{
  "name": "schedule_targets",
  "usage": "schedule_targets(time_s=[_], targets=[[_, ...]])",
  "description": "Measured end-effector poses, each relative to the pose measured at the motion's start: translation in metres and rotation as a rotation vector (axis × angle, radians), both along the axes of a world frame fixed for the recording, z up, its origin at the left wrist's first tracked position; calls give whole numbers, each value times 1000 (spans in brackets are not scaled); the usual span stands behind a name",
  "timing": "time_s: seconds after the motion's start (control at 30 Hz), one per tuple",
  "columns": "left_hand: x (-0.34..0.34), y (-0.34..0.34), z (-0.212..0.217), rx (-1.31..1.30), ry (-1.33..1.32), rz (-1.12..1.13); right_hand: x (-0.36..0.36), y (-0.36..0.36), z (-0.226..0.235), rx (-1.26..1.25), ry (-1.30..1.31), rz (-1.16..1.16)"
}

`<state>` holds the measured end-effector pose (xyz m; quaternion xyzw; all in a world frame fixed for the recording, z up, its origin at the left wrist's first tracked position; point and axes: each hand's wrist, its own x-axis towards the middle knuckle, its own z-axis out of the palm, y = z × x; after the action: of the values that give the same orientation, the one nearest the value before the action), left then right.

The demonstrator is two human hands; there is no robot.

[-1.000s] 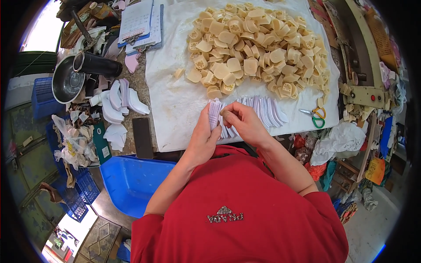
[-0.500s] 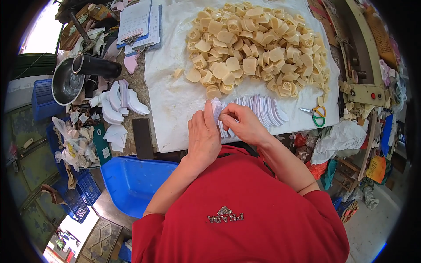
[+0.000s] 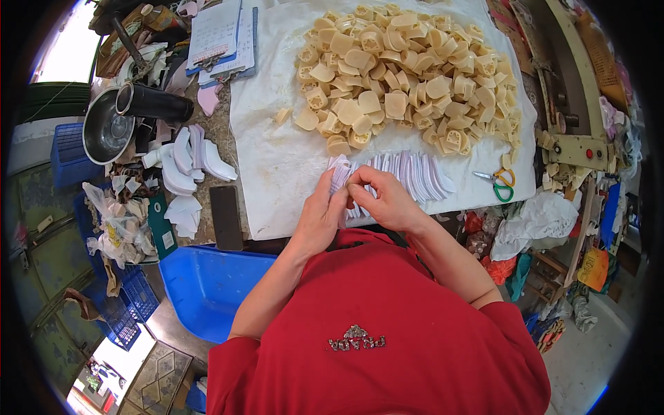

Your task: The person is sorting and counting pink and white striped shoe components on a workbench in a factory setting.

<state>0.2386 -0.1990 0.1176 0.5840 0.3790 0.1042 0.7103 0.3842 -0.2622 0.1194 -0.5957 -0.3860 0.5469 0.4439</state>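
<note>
My left hand [image 3: 318,220] is closed around a small stack of white curved strips [image 3: 339,170] at the near edge of the table. My right hand [image 3: 386,198] presses thumb and forefinger together against the side of that stack; whether it pinches a strip there is hidden by the fingers. To the right, a row of similar thin white strips [image 3: 420,177] stands packed side by side on the white cloth [image 3: 270,162]. Beyond it lies a large heap of cream moulded pieces [image 3: 395,105], rounded, some with holes in one face.
Scissors [image 3: 499,181] with green and orange handles lie at the right. To the left are more curved white pieces [image 3: 176,173], a dark flat bar [image 3: 226,218], a clipboard [image 3: 213,41] and a black cylinder [image 3: 153,102]. A blue tub [image 3: 207,283] stands below the table's left edge.
My left fingers have curled from upright to bent around the strips, so more of the stack's top shows. My right hand stays beside it, shifted slightly.
</note>
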Motion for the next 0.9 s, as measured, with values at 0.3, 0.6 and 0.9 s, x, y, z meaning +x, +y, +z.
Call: schedule_targets(time_s=[0.3, 0.6, 0.9], targets=[[9, -13, -27, -216, -97, 451, -5, -11, -7, 26, -221, 79], [6, -10, -7, 203, 96, 163, -8, -3, 1, -103, -18, -89], [7, -12, -18, 302, 115, 70, -2, 0, -1, -184, -77, -38]])
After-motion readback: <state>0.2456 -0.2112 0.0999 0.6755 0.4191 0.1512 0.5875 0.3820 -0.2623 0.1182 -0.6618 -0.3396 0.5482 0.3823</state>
